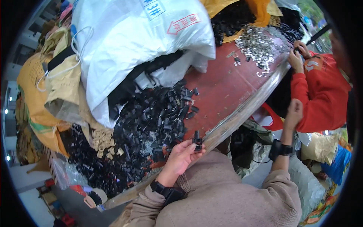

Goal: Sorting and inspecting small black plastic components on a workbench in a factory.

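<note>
Near the table's front edge, my left hand (180, 157) pinches a small black plastic part (197, 140) upright between thumb and fingers. A large heap of similar black plastic parts (151, 113) lies just beyond it on the red tabletop (215, 92). Out to the right, past the table edge, my right hand (294, 113) is raised with its fingers curled together; whatever they may hold is hidden. It is close to a co-worker's red sleeve (302, 94). Both my wrists wear black bands.
A white woven sack (140, 34) spills black parts onto the table. Beige pieces (103, 142) and metal clips (257, 45) lie in separate piles. The co-worker's hands (298, 56) work at the far right. An open sack (242, 142) with dark contents stands below the wooden edge (245, 100).
</note>
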Action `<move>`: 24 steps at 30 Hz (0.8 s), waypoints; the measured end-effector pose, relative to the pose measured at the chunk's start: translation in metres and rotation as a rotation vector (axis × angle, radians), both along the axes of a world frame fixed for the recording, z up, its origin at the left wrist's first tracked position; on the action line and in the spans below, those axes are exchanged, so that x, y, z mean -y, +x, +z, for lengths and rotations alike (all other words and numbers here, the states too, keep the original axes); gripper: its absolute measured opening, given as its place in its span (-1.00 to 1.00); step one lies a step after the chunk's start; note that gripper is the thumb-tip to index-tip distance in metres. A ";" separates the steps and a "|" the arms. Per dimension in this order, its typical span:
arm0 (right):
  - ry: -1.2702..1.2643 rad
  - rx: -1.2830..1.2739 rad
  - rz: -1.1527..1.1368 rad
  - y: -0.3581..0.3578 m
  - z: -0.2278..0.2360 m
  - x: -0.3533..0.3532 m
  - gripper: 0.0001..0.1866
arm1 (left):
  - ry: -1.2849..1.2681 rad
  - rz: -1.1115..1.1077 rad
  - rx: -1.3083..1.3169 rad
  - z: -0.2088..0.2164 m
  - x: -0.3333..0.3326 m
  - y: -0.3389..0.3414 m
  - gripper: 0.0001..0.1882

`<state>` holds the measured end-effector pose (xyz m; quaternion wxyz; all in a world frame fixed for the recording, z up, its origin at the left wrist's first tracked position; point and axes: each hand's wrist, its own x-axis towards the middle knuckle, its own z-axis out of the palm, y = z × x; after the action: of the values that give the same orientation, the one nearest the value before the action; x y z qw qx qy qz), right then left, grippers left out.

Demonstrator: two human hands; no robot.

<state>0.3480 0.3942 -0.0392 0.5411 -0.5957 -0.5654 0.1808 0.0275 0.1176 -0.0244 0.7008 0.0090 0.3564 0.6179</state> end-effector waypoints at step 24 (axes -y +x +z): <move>0.345 0.452 0.947 -0.177 0.002 0.122 -0.90 | 0.030 0.107 -0.069 -0.003 0.023 0.001 -0.75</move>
<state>0.1715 0.2717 -0.0376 0.3555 -0.2032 -0.8951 0.1767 0.0280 0.0945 -0.0272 0.6539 0.0217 0.3709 0.6590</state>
